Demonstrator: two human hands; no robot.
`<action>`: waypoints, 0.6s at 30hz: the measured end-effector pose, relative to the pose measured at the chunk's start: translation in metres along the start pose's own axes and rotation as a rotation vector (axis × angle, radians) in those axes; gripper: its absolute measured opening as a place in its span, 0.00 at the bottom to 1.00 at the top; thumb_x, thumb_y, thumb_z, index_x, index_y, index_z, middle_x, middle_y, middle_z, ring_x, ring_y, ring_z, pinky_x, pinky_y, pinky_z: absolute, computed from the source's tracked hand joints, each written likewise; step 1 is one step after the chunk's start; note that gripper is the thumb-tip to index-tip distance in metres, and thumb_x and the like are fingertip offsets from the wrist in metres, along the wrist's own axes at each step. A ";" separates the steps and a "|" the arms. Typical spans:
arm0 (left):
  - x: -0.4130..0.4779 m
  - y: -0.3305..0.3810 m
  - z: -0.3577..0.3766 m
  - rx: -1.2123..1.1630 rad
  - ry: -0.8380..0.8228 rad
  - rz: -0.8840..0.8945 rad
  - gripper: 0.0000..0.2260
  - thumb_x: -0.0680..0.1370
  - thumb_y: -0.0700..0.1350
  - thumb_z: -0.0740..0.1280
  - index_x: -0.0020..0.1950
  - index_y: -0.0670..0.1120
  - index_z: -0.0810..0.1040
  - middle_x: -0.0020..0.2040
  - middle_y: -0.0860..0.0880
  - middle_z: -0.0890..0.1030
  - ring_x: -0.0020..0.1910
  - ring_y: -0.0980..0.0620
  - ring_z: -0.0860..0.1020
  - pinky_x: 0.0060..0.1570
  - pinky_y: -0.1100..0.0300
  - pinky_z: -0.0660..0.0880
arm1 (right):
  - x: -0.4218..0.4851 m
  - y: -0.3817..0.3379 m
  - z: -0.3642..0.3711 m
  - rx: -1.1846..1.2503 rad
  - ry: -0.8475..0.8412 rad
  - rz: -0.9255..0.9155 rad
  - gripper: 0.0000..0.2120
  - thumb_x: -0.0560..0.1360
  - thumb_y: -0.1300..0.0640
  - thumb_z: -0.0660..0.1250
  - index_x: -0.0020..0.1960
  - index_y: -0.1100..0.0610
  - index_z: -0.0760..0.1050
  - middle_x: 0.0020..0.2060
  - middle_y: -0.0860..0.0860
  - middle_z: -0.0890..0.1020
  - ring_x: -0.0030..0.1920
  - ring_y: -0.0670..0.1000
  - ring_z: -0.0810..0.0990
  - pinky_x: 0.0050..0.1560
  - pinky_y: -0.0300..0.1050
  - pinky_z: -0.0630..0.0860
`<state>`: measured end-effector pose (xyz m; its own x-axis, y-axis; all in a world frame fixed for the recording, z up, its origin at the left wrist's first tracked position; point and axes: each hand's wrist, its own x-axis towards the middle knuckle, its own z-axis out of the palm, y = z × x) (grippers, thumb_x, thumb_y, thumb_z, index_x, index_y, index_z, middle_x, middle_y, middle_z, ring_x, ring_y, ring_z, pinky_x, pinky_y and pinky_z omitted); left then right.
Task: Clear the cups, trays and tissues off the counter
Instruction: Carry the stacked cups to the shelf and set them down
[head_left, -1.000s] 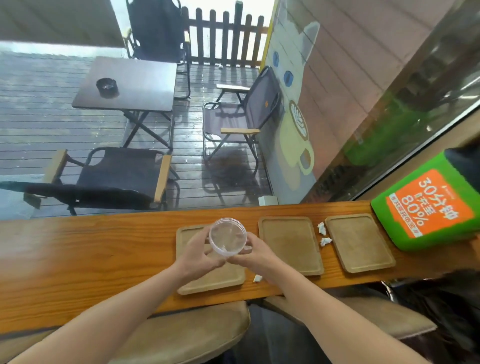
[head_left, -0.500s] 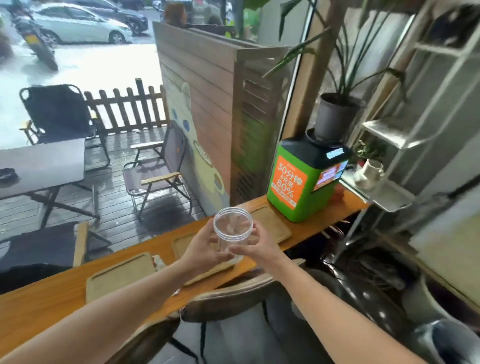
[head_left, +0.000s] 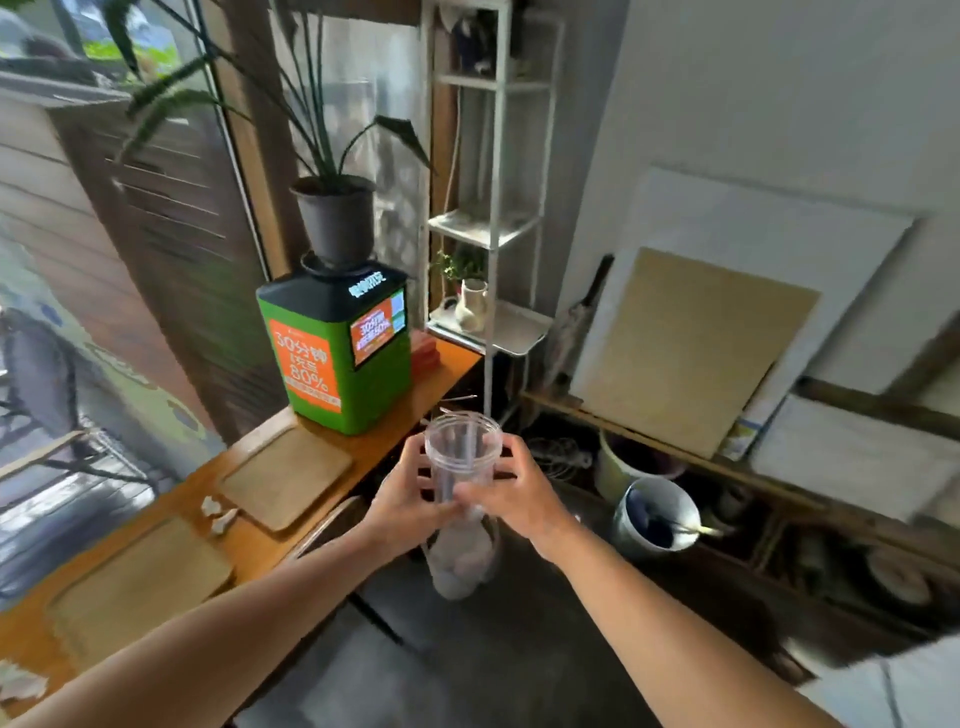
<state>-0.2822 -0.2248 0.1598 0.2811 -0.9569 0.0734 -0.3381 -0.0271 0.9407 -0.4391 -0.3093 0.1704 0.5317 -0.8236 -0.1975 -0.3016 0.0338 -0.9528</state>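
Note:
A tall clear plastic cup (head_left: 462, 447), seemingly a stack of cups with white scraps at the bottom, is held upright in front of me, off the counter's edge. My left hand (head_left: 402, 501) and my right hand (head_left: 511, 493) both grip its sides. On the wooden counter (head_left: 395, 415) at left lie two wooden trays (head_left: 284, 475) (head_left: 137, 584). Crumpled tissue bits (head_left: 218, 515) sit between them. Another tissue (head_left: 18, 683) lies at the lower left edge.
A green and orange box (head_left: 337, 353) with a potted plant (head_left: 335, 218) on top stands at the counter's far end. A white metal shelf (head_left: 488, 234) rises beside it. Buckets (head_left: 654, 512) and leaning boards (head_left: 691, 348) fill the floor at right.
My view has swung right from the window and counter toward the room's corner. The cup stays gripped in both hands and has moved off the counter with me.

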 end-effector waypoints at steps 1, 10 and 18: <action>0.005 0.004 0.012 0.002 -0.012 -0.004 0.38 0.61 0.54 0.79 0.66 0.59 0.65 0.59 0.57 0.78 0.55 0.55 0.80 0.47 0.61 0.80 | 0.000 0.004 -0.012 -0.003 0.028 0.012 0.37 0.62 0.47 0.82 0.67 0.41 0.69 0.55 0.45 0.80 0.55 0.45 0.80 0.56 0.53 0.82; 0.059 0.014 0.067 0.094 -0.149 -0.008 0.35 0.65 0.50 0.80 0.65 0.62 0.65 0.51 0.60 0.80 0.51 0.61 0.80 0.38 0.69 0.76 | 0.013 0.029 -0.073 0.031 0.194 0.062 0.31 0.57 0.36 0.81 0.54 0.25 0.69 0.52 0.40 0.81 0.53 0.45 0.82 0.55 0.55 0.83; 0.140 0.011 0.084 0.095 -0.229 0.019 0.37 0.65 0.52 0.79 0.69 0.59 0.64 0.54 0.58 0.80 0.53 0.57 0.80 0.51 0.52 0.80 | 0.065 0.019 -0.114 0.028 0.240 0.071 0.41 0.57 0.37 0.80 0.67 0.38 0.67 0.58 0.46 0.79 0.58 0.50 0.80 0.57 0.57 0.82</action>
<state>-0.3224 -0.3832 0.1529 0.0663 -0.9978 0.0039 -0.4278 -0.0249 0.9035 -0.5003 -0.4269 0.1658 0.3063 -0.9292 -0.2067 -0.3074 0.1089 -0.9453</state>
